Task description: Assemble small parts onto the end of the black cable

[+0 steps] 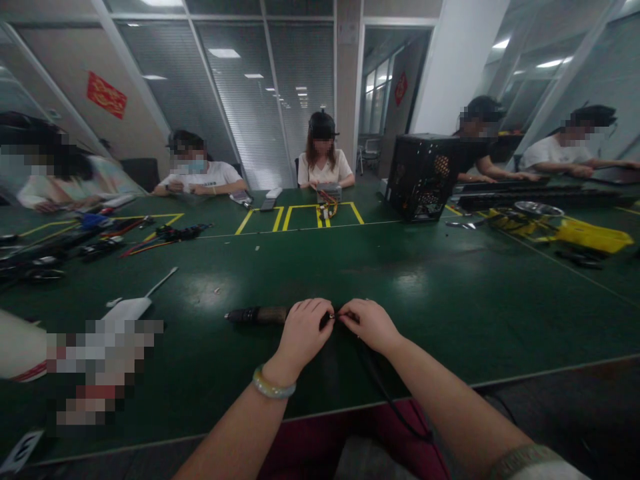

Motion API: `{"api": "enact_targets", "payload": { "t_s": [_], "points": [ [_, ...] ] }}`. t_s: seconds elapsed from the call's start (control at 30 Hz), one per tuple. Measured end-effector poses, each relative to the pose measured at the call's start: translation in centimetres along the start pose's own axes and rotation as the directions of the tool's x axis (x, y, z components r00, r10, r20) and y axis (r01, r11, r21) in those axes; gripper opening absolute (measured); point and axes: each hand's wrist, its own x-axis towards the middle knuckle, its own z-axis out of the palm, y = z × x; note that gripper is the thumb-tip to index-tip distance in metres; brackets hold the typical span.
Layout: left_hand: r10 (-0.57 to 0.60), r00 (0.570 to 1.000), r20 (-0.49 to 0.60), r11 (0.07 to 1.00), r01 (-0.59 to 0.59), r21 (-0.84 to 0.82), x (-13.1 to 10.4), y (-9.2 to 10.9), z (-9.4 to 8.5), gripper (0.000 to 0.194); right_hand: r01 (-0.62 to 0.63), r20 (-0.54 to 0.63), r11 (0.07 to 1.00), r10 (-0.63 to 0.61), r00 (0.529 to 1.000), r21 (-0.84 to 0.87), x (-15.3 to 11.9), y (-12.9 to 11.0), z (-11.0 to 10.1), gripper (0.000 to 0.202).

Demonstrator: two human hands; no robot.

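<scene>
My left hand [306,333] is curled over the rear end of a dark, long handheld tool [265,315] that lies on the green table, its narrow tip pointing left. Close beside it, my right hand [373,325] pinches a small dark piece, too small to name, between thumb and fingers. The fingertips of both hands nearly meet. From under my right hand a black cable [383,383] runs down over the table's front edge. A jade-like bracelet circles my left wrist.
Green table [440,287]. At the left, a person's blurred arm lies near a white tool [131,308]; cables [175,233] are behind. A black computer case [423,177] stands back right, beside a yellow tray [595,235] and metal bowl [539,209]. Several people sit across.
</scene>
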Motion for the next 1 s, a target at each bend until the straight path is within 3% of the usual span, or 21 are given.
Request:
{"api": "enact_targets", "payload": {
  "t_s": [1.0],
  "points": [
    [0.003, 1.000, 0.010, 1.000, -0.003, -0.012, 0.05, -0.20, 0.03, 0.014, -0.010, -0.001, 1.000, 0.010, 1.000, 0.010, -0.11, 0.19, -0.05, 0.007]
  ]
}}
